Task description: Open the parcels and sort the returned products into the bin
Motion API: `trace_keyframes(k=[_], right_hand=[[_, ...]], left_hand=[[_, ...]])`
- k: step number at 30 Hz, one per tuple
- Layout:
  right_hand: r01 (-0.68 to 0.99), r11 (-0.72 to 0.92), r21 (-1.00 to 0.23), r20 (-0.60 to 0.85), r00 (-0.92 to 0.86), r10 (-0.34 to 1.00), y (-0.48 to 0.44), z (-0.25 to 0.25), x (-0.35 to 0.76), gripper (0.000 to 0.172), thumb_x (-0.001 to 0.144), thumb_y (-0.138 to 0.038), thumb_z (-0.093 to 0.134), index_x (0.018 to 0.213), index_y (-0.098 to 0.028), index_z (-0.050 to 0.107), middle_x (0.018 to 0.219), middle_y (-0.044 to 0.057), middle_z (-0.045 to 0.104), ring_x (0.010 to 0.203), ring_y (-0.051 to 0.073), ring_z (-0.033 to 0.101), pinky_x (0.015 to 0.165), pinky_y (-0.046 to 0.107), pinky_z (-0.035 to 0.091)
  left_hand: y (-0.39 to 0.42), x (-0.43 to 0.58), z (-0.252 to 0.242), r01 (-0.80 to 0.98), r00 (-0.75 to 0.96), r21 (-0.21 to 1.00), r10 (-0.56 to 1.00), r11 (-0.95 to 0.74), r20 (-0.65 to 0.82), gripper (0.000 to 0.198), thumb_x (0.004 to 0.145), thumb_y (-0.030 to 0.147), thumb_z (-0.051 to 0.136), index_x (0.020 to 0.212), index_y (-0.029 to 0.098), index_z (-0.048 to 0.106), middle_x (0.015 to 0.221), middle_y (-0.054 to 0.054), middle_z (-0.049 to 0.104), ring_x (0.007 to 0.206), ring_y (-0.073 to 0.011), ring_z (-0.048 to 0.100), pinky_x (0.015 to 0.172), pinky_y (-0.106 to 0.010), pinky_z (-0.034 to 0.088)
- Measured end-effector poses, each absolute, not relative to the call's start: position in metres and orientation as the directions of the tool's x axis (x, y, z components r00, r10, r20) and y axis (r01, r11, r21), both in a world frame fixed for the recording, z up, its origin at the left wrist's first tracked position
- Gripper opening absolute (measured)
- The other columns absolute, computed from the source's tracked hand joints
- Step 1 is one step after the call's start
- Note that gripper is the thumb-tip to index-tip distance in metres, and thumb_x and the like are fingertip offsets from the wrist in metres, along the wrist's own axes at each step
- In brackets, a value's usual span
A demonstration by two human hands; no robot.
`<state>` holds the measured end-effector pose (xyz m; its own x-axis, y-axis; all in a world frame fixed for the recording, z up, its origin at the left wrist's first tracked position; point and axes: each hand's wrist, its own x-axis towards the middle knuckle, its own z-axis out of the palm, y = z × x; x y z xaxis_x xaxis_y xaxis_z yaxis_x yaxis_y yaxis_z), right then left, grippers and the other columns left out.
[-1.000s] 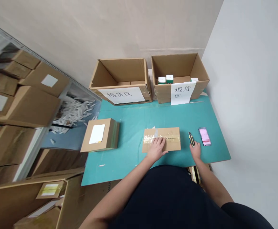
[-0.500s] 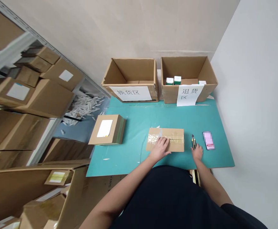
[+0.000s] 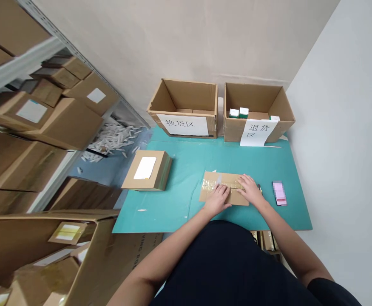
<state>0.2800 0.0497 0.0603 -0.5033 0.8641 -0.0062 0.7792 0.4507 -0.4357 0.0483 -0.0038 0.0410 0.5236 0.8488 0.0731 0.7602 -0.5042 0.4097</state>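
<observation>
1 small cardboard carton (image 3: pixel 235 197) lies flat under my left hand (image 3: pixel 217 200) and my right hand (image 3: pixel 251 190), fingers spread over its top; neither hand is clamped on it. The left covers the middle, the right its right end. Glossy tape (image 3: pixel 208 183) runs along the top. I judge the carton light and fairly stiff, the tape slicker than the bare board; the 2 short ends would give the surest hold. Its contents, and whether they are fragile, I cannot tell. Just beyond my right hand a dark tool (image 3: pixel 259 189) shows, mostly hidden; farther right lies a phone (image 3: pixel 279 193). The green tabletop (image 3: pixel 186 157) around my grip looks smooth, with a few pale scraps. Well left sits a labelled carton (image 3: pixel 146 170); ahead, against the wall, stand 2 open boxes (image 3: pixel 188 93), the right holding 3 visible white-topped packs (image 3: pixel 243 113). Far left, shelving (image 3: pixel 39 55) carries more cartons.
</observation>
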Motion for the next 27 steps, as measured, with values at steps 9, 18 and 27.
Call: trace_keyframes(k=[9,18,27], right_hand=[[0.814,0.522,-0.256,-0.171,-0.569,0.804,0.073,0.063,0.266,0.067,0.083,-0.038,0.077,0.144,-0.018,0.055,0.155,0.020,0.046,0.143,0.037,0.040,0.116,0.053,0.029],[0.842,0.510,-0.177,-0.146,-0.535,0.832,0.073,0.073,0.255,0.068,0.082,-0.037,0.078,0.144,-0.023,0.053,0.147,0.017,0.054,0.132,0.034,0.048,0.109,0.048,0.037],[0.768,0.636,-0.076,-0.294,-0.627,0.722,0.086,0.091,0.249,0.052,0.091,-0.036,0.064,0.139,-0.019,0.056,0.138,0.017,0.058,0.119,0.031,0.059,0.101,0.041,0.046]], left_hand=[[-0.006,0.056,0.046,0.814,0.507,0.323,0.862,-0.483,0.013,0.068,0.086,0.044,0.071,0.143,0.016,0.046,0.141,-0.020,0.055,0.131,-0.0371,0.050,0.110,-0.052,0.037],[-0.006,0.057,0.043,0.800,0.528,0.365,0.848,-0.476,-0.053,0.055,0.088,0.044,0.070,0.131,0.015,0.052,0.121,-0.016,0.060,0.119,-0.0335,0.055,0.103,-0.047,0.042],[0.001,0.062,0.060,0.830,0.530,0.299,0.832,-0.470,-0.165,0.057,0.087,0.032,0.070,0.137,0.013,0.050,0.126,-0.018,0.062,0.116,-0.0326,0.058,0.097,-0.043,0.046]])
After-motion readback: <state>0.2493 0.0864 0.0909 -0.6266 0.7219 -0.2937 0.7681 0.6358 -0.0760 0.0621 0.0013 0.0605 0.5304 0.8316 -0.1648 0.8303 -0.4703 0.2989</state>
